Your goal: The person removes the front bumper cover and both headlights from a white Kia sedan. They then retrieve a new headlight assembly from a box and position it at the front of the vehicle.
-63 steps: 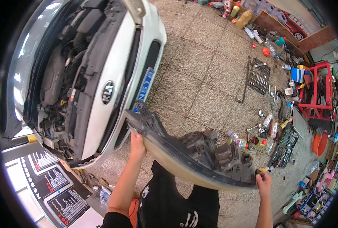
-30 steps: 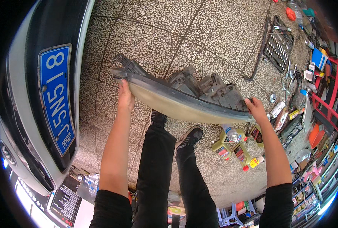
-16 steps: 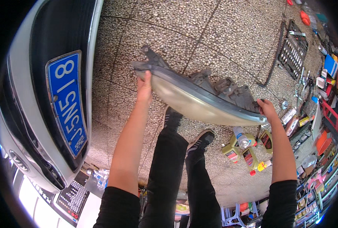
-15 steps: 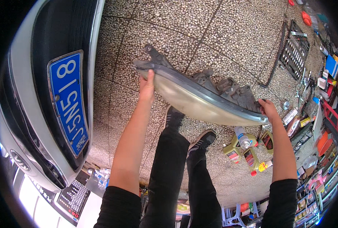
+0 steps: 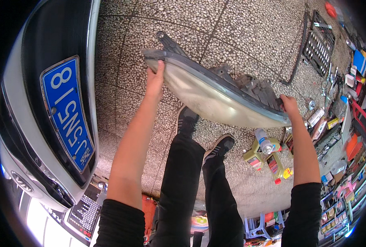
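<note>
A car headlight [image 5: 207,99] with a hazy, yellowed lens and a dark housing spans the space between my hands, held up above the floor. My left hand [image 5: 155,80] grips its narrow left end, thumb on the upper edge near a dark mounting tab. Around the right end close the fingers of my right hand [image 5: 289,106], next to the housing's back. The lens faces toward me, and the brackets point away. Part of each hand's fingers is hidden behind the headlight.
A silver car with a blue plate [image 5: 69,113] stands close on the left. Yellow-green bottles [image 5: 253,159] and a spray can [image 5: 264,141] stand on the speckled floor [image 5: 170,24] by my feet. An open tool case [image 5: 319,43] and scattered tools lie right. A keyboard [image 5: 84,214] is lower left.
Both hands have lifted the headlight slightly, so it sits higher in view and its lens shows more. The car has shifted a little left in the picture.
</note>
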Action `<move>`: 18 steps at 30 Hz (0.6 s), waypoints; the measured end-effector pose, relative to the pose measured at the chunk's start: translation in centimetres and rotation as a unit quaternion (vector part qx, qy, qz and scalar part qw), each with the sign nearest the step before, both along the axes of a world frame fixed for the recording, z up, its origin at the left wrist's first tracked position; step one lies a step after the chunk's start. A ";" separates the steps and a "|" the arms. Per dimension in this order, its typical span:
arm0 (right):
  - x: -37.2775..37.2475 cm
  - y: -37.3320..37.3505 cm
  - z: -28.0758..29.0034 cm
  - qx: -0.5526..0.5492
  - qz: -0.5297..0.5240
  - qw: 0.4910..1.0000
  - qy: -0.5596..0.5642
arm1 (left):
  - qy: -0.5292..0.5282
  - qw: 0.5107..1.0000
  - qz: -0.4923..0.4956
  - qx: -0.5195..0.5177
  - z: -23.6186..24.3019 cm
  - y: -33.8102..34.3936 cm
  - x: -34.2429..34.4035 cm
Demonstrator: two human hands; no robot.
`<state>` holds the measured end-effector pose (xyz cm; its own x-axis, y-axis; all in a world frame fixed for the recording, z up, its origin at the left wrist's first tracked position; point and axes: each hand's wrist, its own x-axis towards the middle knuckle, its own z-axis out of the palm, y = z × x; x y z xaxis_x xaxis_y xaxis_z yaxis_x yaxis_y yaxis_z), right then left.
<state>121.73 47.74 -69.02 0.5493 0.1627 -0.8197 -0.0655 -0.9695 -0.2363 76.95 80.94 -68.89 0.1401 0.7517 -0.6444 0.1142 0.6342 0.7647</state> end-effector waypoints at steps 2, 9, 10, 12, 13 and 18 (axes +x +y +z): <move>-0.3 0.2 0.0 0.028 -0.005 0.999 -0.022 | -0.021 1.000 0.009 -0.021 0.6 -0.3 0.1; -3.7 -2.4 4.9 0.114 0.163 0.942 -0.270 | 0.119 0.992 -0.038 0.023 1.6 -2.7 -0.2; -4.6 -3.7 6.0 0.139 0.184 0.926 -0.300 | 0.142 0.987 -0.063 0.039 1.8 -4.2 -1.0; -6.8 -7.1 8.8 0.154 0.192 0.916 -0.316 | 0.203 0.970 -0.129 0.043 2.7 -7.6 -3.7; -8.3 -9.4 10.5 0.162 0.179 0.920 -0.308 | 0.232 0.959 -0.158 0.037 3.4 -9.9 -5.9; -18.0 -21.5 22.4 -0.033 0.179 0.981 -0.059 | 0.384 0.803 -0.451 -0.060 13.1 -24.6 -20.1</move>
<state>103.77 26.22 -46.58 0.5585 0.3122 -0.7685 0.3072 -0.9384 -0.1579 56.88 56.30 -55.77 0.1184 0.4939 -0.8614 0.9778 0.0932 0.1878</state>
